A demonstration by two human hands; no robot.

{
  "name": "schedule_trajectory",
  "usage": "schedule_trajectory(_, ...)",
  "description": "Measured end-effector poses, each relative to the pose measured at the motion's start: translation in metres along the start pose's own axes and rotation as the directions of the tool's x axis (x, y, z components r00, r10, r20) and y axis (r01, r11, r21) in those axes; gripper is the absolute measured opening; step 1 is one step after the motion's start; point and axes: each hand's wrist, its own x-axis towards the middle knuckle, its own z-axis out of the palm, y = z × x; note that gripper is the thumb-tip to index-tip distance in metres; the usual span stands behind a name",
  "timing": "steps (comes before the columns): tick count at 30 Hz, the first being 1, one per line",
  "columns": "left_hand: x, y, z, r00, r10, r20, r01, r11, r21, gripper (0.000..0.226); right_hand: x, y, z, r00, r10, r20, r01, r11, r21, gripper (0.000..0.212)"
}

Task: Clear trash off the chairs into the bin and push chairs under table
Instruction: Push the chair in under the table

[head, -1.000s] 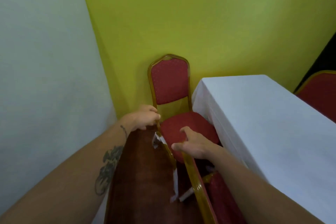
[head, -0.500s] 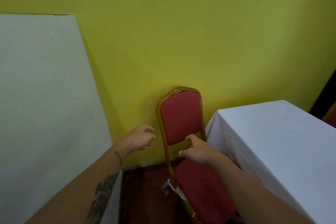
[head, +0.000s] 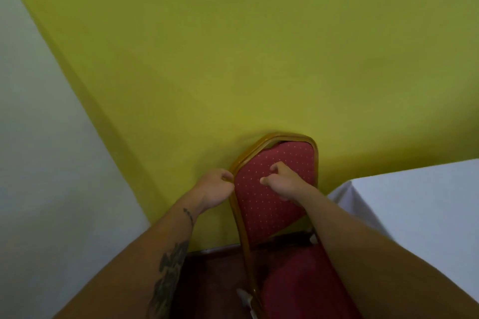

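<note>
left hand (head: 216,190) grips the chair (head: 274,194) frame edge, right hand (head: 283,184) half-curled over backrest

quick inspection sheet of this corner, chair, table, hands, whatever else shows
surface: table under a white cloth at right, nothing seen on the visible part
job's things: red chair with gold frame, backrest toward the yellow wall; bin not in view
clutter: white scrap low beside the chair frame
grippers: left hand curled at the backrest's left frame edge; right hand at the backrest padding
cables: nothing seen
surroundings: white panel at left, dark wood floor
</note>
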Motion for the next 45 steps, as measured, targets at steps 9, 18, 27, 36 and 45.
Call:
schedule_trajectory(9,0.117,-0.002,0.026,0.999,-0.048,0.001,0.048,0.994,0.1,0.043,0.129,-0.03,-0.004,0.983,0.111,-0.147,-0.086,0.982,0.168,0.075)
schedule_trajectory(18,0.135,-0.043,0.026,0.997,0.048,-0.065,-0.026,0.953,0.302,0.028,0.145,-0.044,0.053,0.958,0.2,-0.207,-0.174,0.975,0.138,0.087)
schedule_trajectory(27,0.072,-0.107,-0.015,0.989,-0.003,-0.147,0.047,0.954,0.297,0.026,0.101,-0.068,0.127,0.989,0.066,-0.134,-0.061,0.997,0.044,0.091)
schedule_trajectory(36,0.001,-0.165,-0.051,0.961,-0.029,-0.274,0.104,0.959,0.262,0.017,0.067,-0.091,0.205,0.997,-0.063,-0.035,0.063,0.998,-0.011,0.108)
schedule_trajectory(45,-0.05,-0.195,-0.059,0.959,-0.171,-0.226,0.23,0.935,0.271,0.028,0.028,-0.086,0.231,0.98,-0.169,0.105,0.174,0.984,-0.038,0.111)
